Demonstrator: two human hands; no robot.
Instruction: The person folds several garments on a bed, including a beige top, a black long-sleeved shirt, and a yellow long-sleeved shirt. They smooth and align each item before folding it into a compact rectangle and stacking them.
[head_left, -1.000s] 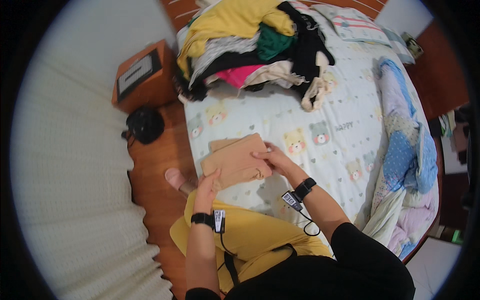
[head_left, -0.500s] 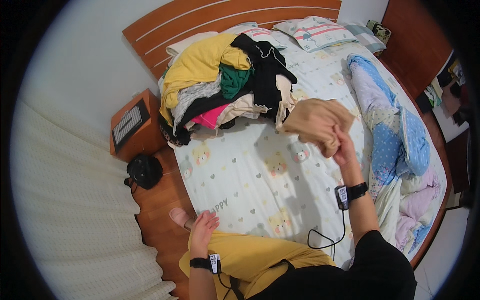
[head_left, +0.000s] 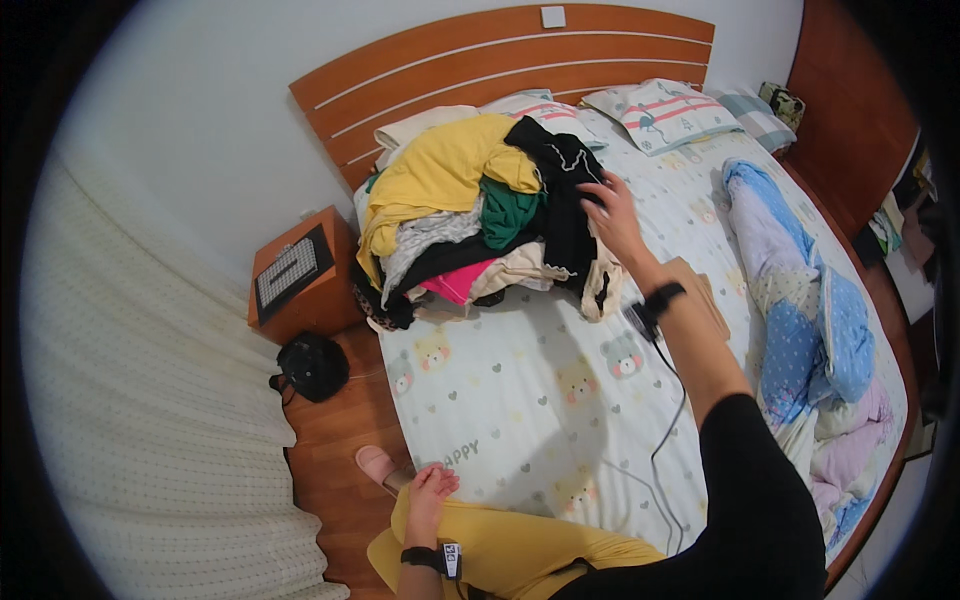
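Observation:
A heap of clothes lies on the bed, with a yellow garment [head_left: 440, 172] over its top left. On its right side hangs a black garment [head_left: 565, 190] with a pale wavy trim. My right hand [head_left: 612, 215] reaches to the edge of that black garment, fingers apart; the exact contact is hard to make out. Partly behind my right forearm, a tan cloth [head_left: 705, 298] lies on the sheet. My left hand [head_left: 434, 484] hovers or rests by my yellow-trousered knee, fingers loosely stretched, holding nothing. Green, pink, grey and cream pieces show in the heap.
Pillows [head_left: 665, 115] lie along the wooden headboard [head_left: 480, 60]. A bunched blue and lilac quilt [head_left: 785, 290] runs down the bed's right side. At the left stand a bedside cabinet [head_left: 335, 255], a black bag-like object [head_left: 312, 367] on the floor and a pale curtain [head_left: 150, 380].
My right hand has let go of the tan cloth, now lying on the bed, and has moved up and left to the black garment. The view has shifted slightly; my left hand stays near my knee.

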